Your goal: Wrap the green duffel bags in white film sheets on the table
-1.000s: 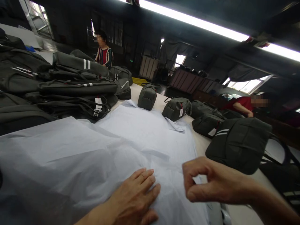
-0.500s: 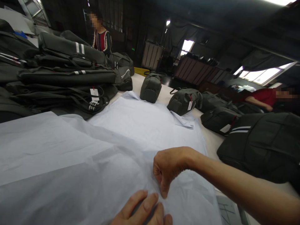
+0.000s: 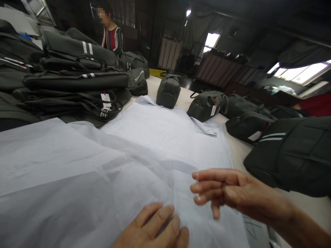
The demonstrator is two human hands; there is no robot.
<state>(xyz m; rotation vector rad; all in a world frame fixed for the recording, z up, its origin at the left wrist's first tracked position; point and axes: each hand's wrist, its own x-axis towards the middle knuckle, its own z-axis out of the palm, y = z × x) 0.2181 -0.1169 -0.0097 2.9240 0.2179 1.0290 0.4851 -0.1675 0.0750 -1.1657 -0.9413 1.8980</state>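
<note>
On the pale table (image 3: 238, 148): white sheeting (image 3: 155, 137) under two hands, clock directions taken from the centre of view.
The sheeting, its layers too overlapped to count, spreads from 5 to 8 o'clock; its far end points towards 12, but its long axis cannot be told, the near edges lying out of frame. At 6, the left hand (image 3: 155, 227) rests on it, fingers bent; whether they pinch it cannot be told. Between 4 and 5, the right hand (image 3: 227, 191) has its fingers apart. Four obstacles border it: one upright bag (image 3: 168, 91) at 12, one tagged bag (image 3: 204, 106) at 2, one striped bag (image 3: 289, 155) at 3, one bag stack (image 3: 82, 82) at 10.
</note>
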